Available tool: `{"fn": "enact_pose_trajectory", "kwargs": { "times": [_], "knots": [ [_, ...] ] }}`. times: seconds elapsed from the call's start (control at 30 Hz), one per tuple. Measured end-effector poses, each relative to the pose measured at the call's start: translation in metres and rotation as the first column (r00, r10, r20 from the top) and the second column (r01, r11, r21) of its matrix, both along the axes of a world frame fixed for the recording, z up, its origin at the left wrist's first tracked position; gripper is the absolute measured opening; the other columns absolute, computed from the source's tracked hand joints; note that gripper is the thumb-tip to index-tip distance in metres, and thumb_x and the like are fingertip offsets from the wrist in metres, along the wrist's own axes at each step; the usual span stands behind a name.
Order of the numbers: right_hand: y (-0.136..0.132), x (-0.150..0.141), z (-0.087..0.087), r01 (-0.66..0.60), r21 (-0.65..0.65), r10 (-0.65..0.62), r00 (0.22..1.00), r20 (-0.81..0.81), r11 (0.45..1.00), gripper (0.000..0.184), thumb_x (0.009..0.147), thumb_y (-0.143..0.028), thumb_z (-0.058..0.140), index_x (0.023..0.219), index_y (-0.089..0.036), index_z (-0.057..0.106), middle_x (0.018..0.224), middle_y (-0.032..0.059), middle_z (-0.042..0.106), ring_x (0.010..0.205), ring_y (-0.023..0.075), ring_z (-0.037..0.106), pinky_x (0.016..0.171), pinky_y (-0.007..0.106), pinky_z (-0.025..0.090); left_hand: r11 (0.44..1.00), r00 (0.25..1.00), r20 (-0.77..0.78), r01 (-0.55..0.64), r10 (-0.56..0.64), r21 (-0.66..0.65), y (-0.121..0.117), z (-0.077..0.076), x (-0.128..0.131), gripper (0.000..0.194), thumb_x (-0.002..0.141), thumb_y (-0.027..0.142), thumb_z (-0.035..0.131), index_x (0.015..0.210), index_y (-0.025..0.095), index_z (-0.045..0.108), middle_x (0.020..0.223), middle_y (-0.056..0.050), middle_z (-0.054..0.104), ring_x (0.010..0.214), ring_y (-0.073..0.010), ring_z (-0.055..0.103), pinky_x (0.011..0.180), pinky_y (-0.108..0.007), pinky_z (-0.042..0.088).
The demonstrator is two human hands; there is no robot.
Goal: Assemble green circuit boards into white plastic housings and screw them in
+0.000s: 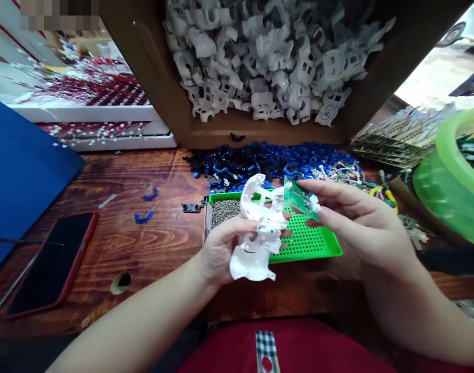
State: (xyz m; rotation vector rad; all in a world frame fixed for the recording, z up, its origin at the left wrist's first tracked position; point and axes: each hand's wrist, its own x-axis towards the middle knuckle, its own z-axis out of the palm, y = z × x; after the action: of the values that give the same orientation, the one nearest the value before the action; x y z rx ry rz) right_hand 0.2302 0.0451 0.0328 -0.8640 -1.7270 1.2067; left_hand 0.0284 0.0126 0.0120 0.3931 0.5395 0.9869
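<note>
Your left hand (217, 248) grips the white molded plastic housing (252, 263) by its left edge, thumb on top, and its long axis runs near to far. Your right hand (371, 225) pinches the green circuit board (298, 201) at its right end, between thumb and fingers. The board lies just right of the housing's far half, slanting from far left to near right; whether the two touch, you cannot tell from here. The right hand is nearer the board, the left nearer the housing. Left fingertips (287, 233) show at the housing's right edge, close to the board's near side, and would crowd any approach there.

Beneath and beyond both sits the green perforated tray (334, 250), with small metal pieces (224, 209) at its left. Farther off are blue plastic parts (260, 161), then the cardboard box (149, 62) of white moldings (266, 101). A phone (54, 261) lies left.
</note>
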Motion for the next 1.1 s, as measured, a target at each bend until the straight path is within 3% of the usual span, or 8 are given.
{"fn": "enact_pose_trajectory", "kwargs": {
  "times": [0.1, 0.17, 0.23, 0.27, 0.33, 0.63, 0.9, 1.1],
  "knots": [
    [0.000, -0.002, 0.003, 0.045, 0.231, -0.111, 0.953, 0.282, 0.972, 0.027, 0.088, -0.026, 0.056, 0.114, -0.029, 0.060, 0.098, -0.0014, 0.068, 0.077, 0.0099, 0.066, 0.064, 0.019, 0.054, 0.996, 0.996, 0.006, -0.089, 0.089, 0.013, -0.001, -0.004, 0.002, 0.035, 0.063, 0.018, 0.060, 0.097, 0.012, 0.068, 0.081, -0.007, 0.073, 0.073, -0.0195, 0.065, 0.071, -0.030, 0.050],
    [-0.001, -0.004, 0.007, -0.020, 0.472, -0.218, 0.868, 0.446, 0.882, 0.024, 0.087, -0.027, 0.057, 0.110, -0.026, 0.061, 0.095, -0.0019, 0.069, 0.073, 0.0094, 0.065, 0.063, 0.020, 0.052, 0.987, 0.988, -0.006, -0.157, 0.157, 0.037, -0.002, -0.005, 0.005, 0.045, 0.062, 0.014, 0.059, 0.107, 0.016, 0.064, 0.083, -0.005, 0.073, 0.075, -0.0198, 0.065, 0.074, -0.031, 0.048],
    [-0.002, -0.008, 0.012, -0.117, 0.651, -0.320, 0.798, 0.512, 0.750, 0.020, 0.086, -0.028, 0.058, 0.104, -0.022, 0.063, 0.088, -0.0011, 0.068, 0.069, 0.0103, 0.063, 0.060, 0.022, 0.049, 0.979, 0.981, -0.025, -0.189, 0.192, 0.078, -0.003, -0.005, 0.007, 0.059, 0.060, 0.008, 0.059, 0.118, 0.019, 0.058, 0.091, -0.003, 0.072, 0.083, -0.0215, 0.064, 0.078, -0.032, 0.047],
    [-0.003, -0.010, 0.014, -0.157, 0.696, -0.348, 0.777, 0.525, 0.700, 0.017, 0.085, -0.028, 0.059, 0.100, -0.020, 0.064, 0.082, -0.0002, 0.067, 0.068, 0.0110, 0.061, 0.059, 0.024, 0.048, 0.977, 0.981, -0.031, -0.190, 0.194, 0.097, -0.003, -0.005, 0.008, 0.065, 0.059, 0.006, 0.058, 0.122, 0.021, 0.055, 0.094, -0.003, 0.072, 0.088, -0.0222, 0.064, 0.080, -0.032, 0.046],
    [-0.004, -0.014, 0.016, -0.204, 0.722, -0.355, 0.763, 0.541, 0.661, 0.014, 0.085, -0.028, 0.059, 0.093, -0.018, 0.065, 0.076, 0.0020, 0.062, 0.067, 0.0121, 0.057, 0.058, 0.025, 0.045, 0.978, 0.982, -0.039, -0.177, 0.183, 0.114, -0.004, -0.006, 0.009, 0.071, 0.058, 0.003, 0.057, 0.126, 0.023, 0.051, 0.095, -0.003, 0.071, 0.092, -0.0227, 0.063, 0.083, -0.033, 0.045],
    [0.001, -0.022, -0.001, -0.230, 0.674, -0.288, 0.774, 0.564, 0.702, 0.008, 0.085, -0.025, 0.059, 0.084, -0.017, 0.063, 0.077, 0.0035, 0.058, 0.073, 0.0135, 0.054, 0.064, 0.028, 0.046, 0.980, 0.981, -0.057, -0.178, 0.183, 0.091, -0.005, -0.010, 0.012, 0.078, 0.058, 0.002, 0.059, 0.130, 0.027, 0.045, 0.101, -0.002, 0.069, 0.093, -0.0224, 0.063, 0.080, -0.033, 0.046],
    [0.002, -0.014, -0.007, -0.212, 0.649, -0.291, 0.763, 0.577, 0.731, 0.007, 0.083, -0.024, 0.061, 0.084, -0.017, 0.062, 0.078, 0.0031, 0.059, 0.075, 0.0135, 0.054, 0.068, 0.027, 0.045, 0.983, 0.980, -0.079, -0.179, 0.183, 0.049, -0.005, -0.010, 0.017, 0.069, 0.063, 0.002, 0.060, 0.126, 0.025, 0.049, 0.098, -0.002, 0.069, 0.085, -0.0179, 0.062, 0.079, -0.031, 0.045],
    [0.002, -0.013, -0.011, -0.223, 0.649, -0.332, 0.714, 0.617, 0.727, 0.010, 0.085, -0.027, 0.058, 0.086, -0.018, 0.062, 0.080, 0.0030, 0.059, 0.076, 0.0146, 0.055, 0.068, 0.029, 0.043, 0.989, 0.978, -0.150, -0.147, 0.148, 0.021, -0.005, -0.012, 0.017, 0.049, 0.067, 0.008, 0.067, 0.113, 0.022, 0.057, 0.100, -0.003, 0.067, 0.087, -0.0182, 0.061, 0.081, -0.031, 0.045]
  ]
}}
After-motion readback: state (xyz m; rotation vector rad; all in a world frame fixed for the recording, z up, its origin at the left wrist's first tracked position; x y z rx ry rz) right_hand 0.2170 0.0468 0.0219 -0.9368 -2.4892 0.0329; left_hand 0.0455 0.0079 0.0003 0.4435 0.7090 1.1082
